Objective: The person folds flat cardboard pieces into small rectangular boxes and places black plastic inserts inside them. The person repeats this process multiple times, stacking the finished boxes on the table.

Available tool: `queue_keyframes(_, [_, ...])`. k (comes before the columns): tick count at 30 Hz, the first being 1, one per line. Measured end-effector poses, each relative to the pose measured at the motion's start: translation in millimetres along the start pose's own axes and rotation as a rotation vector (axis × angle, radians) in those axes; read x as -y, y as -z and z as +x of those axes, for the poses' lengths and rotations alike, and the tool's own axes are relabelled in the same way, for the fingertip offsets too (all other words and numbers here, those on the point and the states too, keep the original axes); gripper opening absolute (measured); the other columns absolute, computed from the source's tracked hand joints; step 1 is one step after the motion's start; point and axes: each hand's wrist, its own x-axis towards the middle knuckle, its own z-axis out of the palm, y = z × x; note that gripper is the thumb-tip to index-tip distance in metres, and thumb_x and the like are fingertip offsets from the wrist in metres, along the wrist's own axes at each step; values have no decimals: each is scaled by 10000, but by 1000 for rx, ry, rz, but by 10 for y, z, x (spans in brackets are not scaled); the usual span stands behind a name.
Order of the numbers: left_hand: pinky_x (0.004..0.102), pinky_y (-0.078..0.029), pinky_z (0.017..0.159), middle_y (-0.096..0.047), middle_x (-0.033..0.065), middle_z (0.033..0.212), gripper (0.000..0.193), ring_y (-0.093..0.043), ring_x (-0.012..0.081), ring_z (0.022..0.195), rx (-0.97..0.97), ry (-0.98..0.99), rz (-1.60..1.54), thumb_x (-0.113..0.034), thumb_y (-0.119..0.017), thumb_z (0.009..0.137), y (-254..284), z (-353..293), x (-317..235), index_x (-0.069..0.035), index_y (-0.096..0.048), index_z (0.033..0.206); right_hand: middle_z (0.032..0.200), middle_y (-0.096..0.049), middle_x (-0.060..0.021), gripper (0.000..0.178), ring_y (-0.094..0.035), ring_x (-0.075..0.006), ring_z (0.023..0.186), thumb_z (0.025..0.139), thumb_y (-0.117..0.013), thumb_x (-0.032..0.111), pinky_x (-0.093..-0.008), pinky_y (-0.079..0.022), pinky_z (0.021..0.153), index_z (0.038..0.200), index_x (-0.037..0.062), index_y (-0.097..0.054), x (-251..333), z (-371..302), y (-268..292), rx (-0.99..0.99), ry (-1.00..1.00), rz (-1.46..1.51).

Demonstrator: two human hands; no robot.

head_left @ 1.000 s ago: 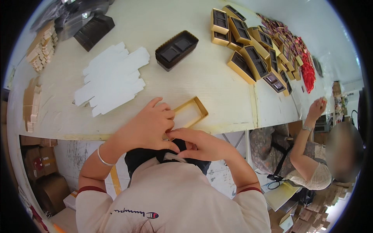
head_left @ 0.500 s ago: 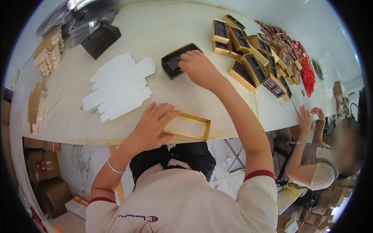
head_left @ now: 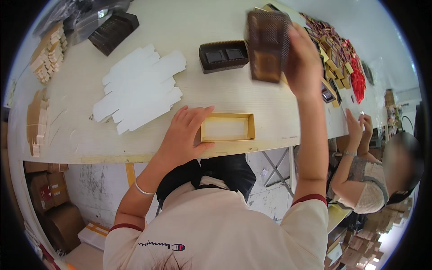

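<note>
A shallow gold box with a white base (head_left: 227, 115) lies near the table's front edge. Round its left end are the thumb and fingers of my left hand (head_left: 182, 134). Up at the right, my right hand (head_left: 306, 63) grips a brown plastic tray insert (head_left: 267, 33) by its right side, tilted and clear of the table. It is slightly blurred, with compartments showing through. Just left of it sits a stack of dark tray inserts (head_left: 224, 57) with square hollows on top.
White flat cardboard blanks (head_left: 135, 90) lie overlapped at left. Folded card stacks (head_left: 49, 54) stand along the left edge, near another dark insert stack (head_left: 114, 33). Gold boxes (head_left: 333, 58) and a red pile (head_left: 357, 85) fill the right. A co-worker (head_left: 364, 175) sits there.
My right hand has lifted a tray insert off the dark stack and carried it right. That stack now sits turned. The gold box has straightened and shifted slightly right with my left hand.
</note>
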Motion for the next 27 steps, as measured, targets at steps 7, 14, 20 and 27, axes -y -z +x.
queue_keyframes(7, [497,-315,1084,-533,103,1258,854,-491,294,1156,-9,-24,18,-205,-789,701,-19,-27,18,-114,-361,1434,906,-617,-95,463,-579,-151,867,872,-643,439,-302,-460,773,1048,17,-570,1,-817,70,437,-579,-538])
queue_keyframes(14, [491,-310,1083,-514,101,1325,830,-485,295,1196,1,-28,-12,-189,-771,720,-26,-18,27,-105,-356,1434,768,-569,-105,461,-622,-281,668,856,-613,504,-363,-481,573,990,63,-599,-292,-918,-316,670,92,-1471])
queue_keyframes(20, [492,-300,1088,-499,123,1351,810,-481,332,1202,-13,-32,-31,-215,-767,728,-27,-12,62,-89,-367,1421,764,-586,-135,426,-633,-305,688,928,-520,478,-371,-497,584,1032,65,-530,-479,-857,-427,642,115,-1409])
queue_keyframes(27, [499,-270,1105,-487,128,1373,782,-463,352,1220,-3,-37,-44,-275,-754,756,-3,-37,72,-76,-378,1412,785,-592,-136,305,-642,-322,754,961,-508,330,-403,-519,639,975,31,-565,-398,-667,-451,793,-64,-1273])
